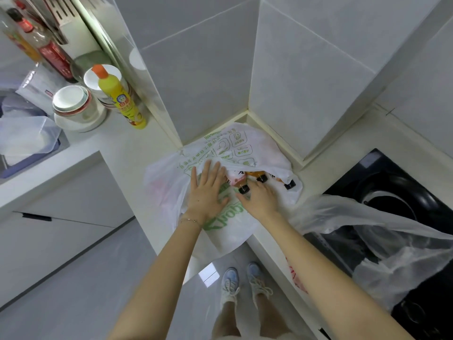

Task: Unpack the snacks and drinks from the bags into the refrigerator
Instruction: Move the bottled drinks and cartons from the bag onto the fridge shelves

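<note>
While bagged, black-capped drink bottles [239,182]: likely heavy, slick; take necks.
Left grip [207,195]: released, on white plastic bag [220,238].
Right grip [261,201]: cannot tell.

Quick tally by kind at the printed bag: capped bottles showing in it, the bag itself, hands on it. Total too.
Black-capped bottles: 3
Printed white bag: 1
Hands, left hand and right hand: 2
Total: 6
</note>
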A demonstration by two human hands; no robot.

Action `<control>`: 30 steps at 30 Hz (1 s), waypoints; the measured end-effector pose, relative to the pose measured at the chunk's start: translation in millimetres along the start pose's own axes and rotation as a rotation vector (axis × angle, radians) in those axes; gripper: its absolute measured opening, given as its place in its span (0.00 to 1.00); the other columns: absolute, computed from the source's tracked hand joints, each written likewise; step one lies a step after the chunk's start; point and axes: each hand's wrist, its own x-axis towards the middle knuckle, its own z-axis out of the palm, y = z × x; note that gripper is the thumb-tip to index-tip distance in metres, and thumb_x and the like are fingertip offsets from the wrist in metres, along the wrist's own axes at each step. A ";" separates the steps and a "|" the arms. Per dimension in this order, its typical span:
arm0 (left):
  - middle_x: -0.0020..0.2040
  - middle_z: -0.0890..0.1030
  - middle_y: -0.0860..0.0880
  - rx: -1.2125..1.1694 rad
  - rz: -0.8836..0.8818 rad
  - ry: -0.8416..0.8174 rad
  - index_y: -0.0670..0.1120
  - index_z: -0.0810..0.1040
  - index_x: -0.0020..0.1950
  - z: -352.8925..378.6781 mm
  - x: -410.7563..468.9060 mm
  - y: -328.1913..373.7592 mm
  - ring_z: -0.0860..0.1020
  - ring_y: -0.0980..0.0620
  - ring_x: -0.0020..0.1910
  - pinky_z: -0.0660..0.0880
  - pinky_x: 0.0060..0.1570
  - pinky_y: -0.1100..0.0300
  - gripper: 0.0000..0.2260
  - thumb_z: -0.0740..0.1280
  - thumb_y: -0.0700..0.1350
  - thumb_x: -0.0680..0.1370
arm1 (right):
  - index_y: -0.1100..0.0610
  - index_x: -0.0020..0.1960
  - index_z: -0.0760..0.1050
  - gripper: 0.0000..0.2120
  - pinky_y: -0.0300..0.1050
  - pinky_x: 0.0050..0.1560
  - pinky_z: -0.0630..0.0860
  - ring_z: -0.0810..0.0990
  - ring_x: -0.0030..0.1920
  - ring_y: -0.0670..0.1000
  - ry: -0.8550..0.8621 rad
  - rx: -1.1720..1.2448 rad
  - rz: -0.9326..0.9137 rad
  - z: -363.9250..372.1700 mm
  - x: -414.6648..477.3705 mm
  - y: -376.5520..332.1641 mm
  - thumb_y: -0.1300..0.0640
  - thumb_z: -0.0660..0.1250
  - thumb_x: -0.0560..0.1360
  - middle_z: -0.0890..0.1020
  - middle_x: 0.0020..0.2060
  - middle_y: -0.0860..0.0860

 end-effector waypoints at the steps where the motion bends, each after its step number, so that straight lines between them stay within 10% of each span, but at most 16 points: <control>1: 0.80 0.44 0.48 -0.013 0.007 0.004 0.47 0.43 0.80 1.1 0.0 -0.8 0.36 0.45 0.77 0.31 0.72 0.40 0.37 0.49 0.65 0.77 | 0.55 0.68 0.70 0.26 0.52 0.59 0.73 0.74 0.63 0.55 -0.007 0.001 0.006 2.2 3.3 -1.8 0.39 0.61 0.77 0.76 0.63 0.53; 15: 0.76 0.64 0.45 -0.211 0.046 0.226 0.51 0.59 0.77 4.9 -12.0 3.9 0.54 0.41 0.77 0.37 0.73 0.42 0.38 0.73 0.56 0.72 | 0.59 0.56 0.72 0.16 0.52 0.42 0.79 0.82 0.44 0.55 0.153 0.302 0.012 -4.6 -20.4 -14.9 0.53 0.71 0.73 0.83 0.45 0.53; 30: 0.61 0.78 0.56 -0.709 -0.139 0.405 0.52 0.74 0.64 -29.6 -54.6 27.2 0.71 0.51 0.68 0.50 0.74 0.47 0.26 0.69 0.60 0.69 | 0.52 0.58 0.75 0.17 0.47 0.51 0.77 0.78 0.50 0.47 0.206 0.291 -0.356 -62.7 -67.9 -45.8 0.46 0.70 0.73 0.80 0.50 0.46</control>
